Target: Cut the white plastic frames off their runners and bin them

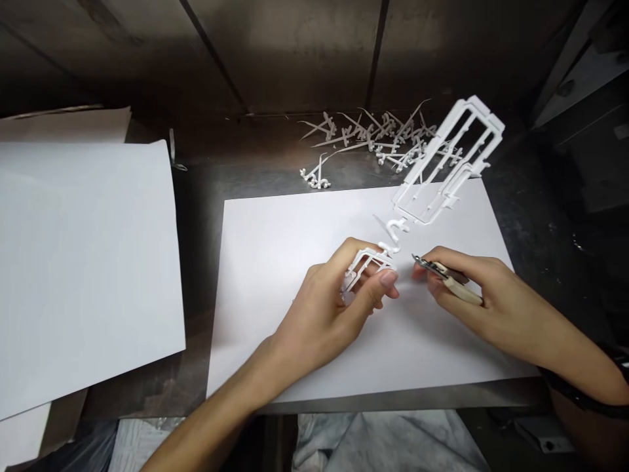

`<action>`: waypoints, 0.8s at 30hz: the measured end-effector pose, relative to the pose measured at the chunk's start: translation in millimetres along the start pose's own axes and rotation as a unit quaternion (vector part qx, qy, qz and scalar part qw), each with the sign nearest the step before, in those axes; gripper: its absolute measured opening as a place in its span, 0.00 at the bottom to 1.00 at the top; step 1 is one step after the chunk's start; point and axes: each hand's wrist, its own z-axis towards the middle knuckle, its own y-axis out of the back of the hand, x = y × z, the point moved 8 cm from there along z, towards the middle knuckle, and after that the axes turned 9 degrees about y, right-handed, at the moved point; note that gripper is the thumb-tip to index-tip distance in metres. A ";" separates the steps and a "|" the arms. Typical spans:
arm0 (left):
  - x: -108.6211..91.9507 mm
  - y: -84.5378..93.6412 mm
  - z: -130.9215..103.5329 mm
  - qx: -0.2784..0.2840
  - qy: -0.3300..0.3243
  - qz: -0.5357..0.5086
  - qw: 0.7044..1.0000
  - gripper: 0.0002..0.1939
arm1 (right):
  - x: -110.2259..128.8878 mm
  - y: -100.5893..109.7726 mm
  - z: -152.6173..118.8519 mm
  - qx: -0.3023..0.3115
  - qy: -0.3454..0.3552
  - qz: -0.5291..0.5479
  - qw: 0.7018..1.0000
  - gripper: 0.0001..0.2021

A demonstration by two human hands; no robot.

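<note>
My left hand (pixel 339 308) is closed around the near end of a white moulded plastic frame (pixel 445 164), thumb and fingers pinching its smaller section. From there the frame rises up and to the right, its two parts joined by a thin curved runner (pixel 393 233). In my right hand (pixel 484 292) is a pair of side cutters (pixel 449 278) with cream handles. The jaws point left, just right of the runner and apart from it. Both hands are above a white sheet (pixel 275 242). My left fingers hide part of the smaller section.
A heap of white plastic offcuts (pixel 378 134) lies on the metal table (pixel 221 164) behind the sheet, with a small cut piece (pixel 315 178) at its near left. Large white sheets (pixel 88 262) cover a box on the left. A metal wall (pixel 304 52) stands at the back.
</note>
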 end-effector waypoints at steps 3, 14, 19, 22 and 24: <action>-4.6 -3.7 -0.2 0.027 -0.001 0.008 1.000 0.10 | -2.2 -3.0 -0.2 0.024 -0.012 0.001 1.000 0.03; -2.9 -3.1 0.6 -0.006 -0.010 0.040 0.999 0.10 | -2.3 -9.9 -2.3 0.069 -0.007 0.002 0.998 0.05; -3.8 -3.5 1.4 0.004 -0.028 0.049 0.998 0.09 | -7.4 -9.1 -3.5 0.082 -0.003 -0.005 0.997 0.04; -5.2 -4.4 1.6 0.015 -0.033 0.065 0.997 0.08 | -10.3 -10.6 -5.1 0.098 -0.008 0.008 0.995 0.05; -5.0 -4.9 1.3 0.022 -0.029 0.072 0.997 0.07 | -10.3 -12.7 -6.2 0.114 -0.013 0.017 0.993 0.05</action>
